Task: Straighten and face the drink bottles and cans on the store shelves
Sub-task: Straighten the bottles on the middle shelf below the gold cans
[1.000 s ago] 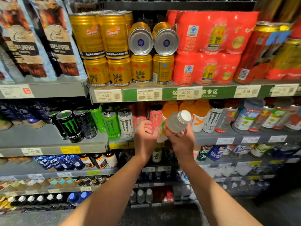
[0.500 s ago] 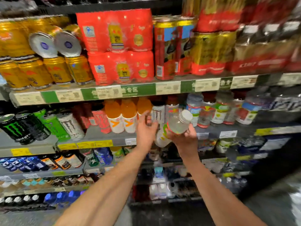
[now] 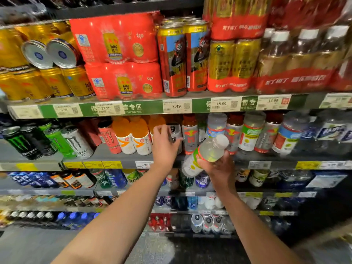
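My left hand (image 3: 165, 146) reaches to the middle shelf (image 3: 106, 157), its grip curled around a white can (image 3: 175, 134) standing just right of the orange bottles (image 3: 133, 136). My right hand (image 3: 219, 166) holds a clear bottle (image 3: 205, 155) tilted in front of the shelf edge, its white cap (image 3: 221, 141) pointing up and right, grip wrapped around its lower half.

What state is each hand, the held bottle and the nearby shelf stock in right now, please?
Right hand: grips the bottle's body from beneath.
Pale white-capped plastic bottle: off the shelf, tilted, cap up and to the right.
Left hand: reaching to the white can, fingers curled at it.
White can with dark logo: upright on the shelf.
Two orange drink bottles: upright, labels forward.
Two silver-ended gold cans: lying sideways on the stack.
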